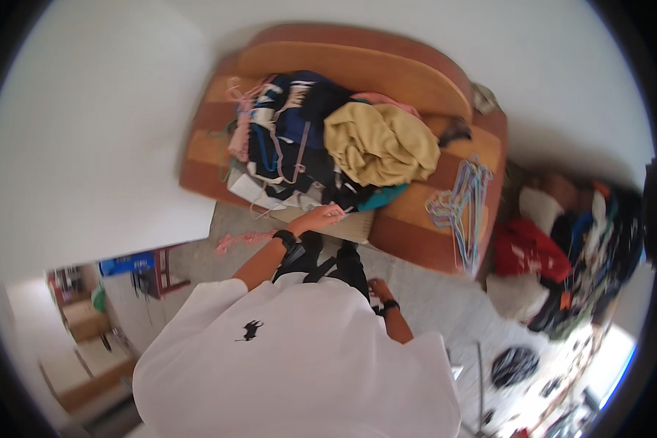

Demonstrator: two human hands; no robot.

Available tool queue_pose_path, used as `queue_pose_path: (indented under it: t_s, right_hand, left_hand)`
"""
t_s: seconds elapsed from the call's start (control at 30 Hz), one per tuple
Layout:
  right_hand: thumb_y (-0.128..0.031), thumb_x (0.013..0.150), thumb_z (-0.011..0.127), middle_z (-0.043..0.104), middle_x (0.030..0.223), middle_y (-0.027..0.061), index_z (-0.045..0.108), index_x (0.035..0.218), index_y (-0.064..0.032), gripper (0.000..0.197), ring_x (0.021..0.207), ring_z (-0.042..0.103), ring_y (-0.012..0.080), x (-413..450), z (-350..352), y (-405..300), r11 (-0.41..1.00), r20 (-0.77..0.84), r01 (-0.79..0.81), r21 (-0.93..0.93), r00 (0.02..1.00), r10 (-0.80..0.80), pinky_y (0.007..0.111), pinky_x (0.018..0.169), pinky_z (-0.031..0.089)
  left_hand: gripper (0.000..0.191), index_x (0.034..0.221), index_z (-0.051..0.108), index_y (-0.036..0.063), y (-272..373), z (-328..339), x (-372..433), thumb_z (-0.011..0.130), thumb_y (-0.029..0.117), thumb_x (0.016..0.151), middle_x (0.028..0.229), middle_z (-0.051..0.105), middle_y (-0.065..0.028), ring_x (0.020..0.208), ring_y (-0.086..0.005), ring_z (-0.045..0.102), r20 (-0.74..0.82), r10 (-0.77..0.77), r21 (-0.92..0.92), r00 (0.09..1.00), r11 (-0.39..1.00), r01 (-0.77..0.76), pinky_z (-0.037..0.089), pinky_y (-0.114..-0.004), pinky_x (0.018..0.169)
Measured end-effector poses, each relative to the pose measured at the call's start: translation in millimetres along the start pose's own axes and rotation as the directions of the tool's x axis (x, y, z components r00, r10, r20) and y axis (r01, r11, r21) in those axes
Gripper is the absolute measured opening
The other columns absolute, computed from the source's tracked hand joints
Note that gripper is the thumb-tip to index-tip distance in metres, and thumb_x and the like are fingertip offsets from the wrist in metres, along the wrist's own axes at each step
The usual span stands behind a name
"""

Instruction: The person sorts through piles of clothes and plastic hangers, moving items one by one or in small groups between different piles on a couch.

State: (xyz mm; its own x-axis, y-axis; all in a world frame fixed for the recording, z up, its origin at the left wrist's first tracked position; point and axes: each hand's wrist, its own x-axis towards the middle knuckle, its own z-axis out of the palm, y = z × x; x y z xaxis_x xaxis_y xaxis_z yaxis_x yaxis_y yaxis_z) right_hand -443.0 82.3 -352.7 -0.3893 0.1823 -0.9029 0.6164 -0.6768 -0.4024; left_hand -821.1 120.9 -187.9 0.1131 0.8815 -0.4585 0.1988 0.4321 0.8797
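Note:
My left hand (318, 217), with a dark wristband, reaches over the front edge of an orange and brown sofa. Its fingers are loosely curled beside the pile of dark clothes (301, 131); whether they grip anything is not plain. Down by my side hangs my right hand (381, 290), partly hidden by my body. On the pile lie a bundled mustard-yellow cloth (380, 143) and a pink hanger (302, 156). A teal cloth (384, 197) pokes out underneath. Several pastel hangers (466, 202) lie together on the sofa's right seat.
The sofa back (356, 63) stands against a white wall. Pink cord-like material (243, 239) lies on the floor at left. To the right, a heap of clothes with a red garment (531, 249) borders the sofa. A black bag-like bundle (514, 367) sits farther along the floor.

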Motion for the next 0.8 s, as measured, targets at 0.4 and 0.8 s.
queue_pose_path:
  t_s: [0.4, 0.8]
  right_hand:
    - [-0.016, 0.077, 0.05, 0.055, 0.065, 0.0042, 0.055, 0.072, -0.0075, 0.012, 0.058, 0.053, 0.0177, 107, -71, -85, 0.603, 0.311, 0.521, -0.604, 0.851, -0.424, 0.031, 0.05, 0.043]
    - [-0.022, 0.081, 0.053, 0.06, 0.074, 0.0119, 0.059, 0.083, 0.0026, 0.025, 0.072, 0.057, 0.0229, 239, 289, -458, 0.654, 0.026, 0.558, -0.511, 0.77, -0.637, 0.034, 0.064, 0.044]
  left_hand:
    - [0.015, 0.092, 0.055, 0.0129, -218, -12, -249, 0.055, 0.023, 0.081, 0.074, 0.057, -0.004, 0.062, -0.0156, 0.055, -0.569, -0.7, -0.715, 0.431, 0.68, 0.162, 0.043, -0.029, 0.05]
    - [0.02, 0.097, 0.055, 0.0101, -245, 187, -419, 0.048, 0.025, 0.085, 0.088, 0.06, -0.0064, 0.079, -0.0197, 0.057, -0.496, -0.688, -0.483, 0.53, 0.726, 0.49, 0.047, -0.033, 0.069]
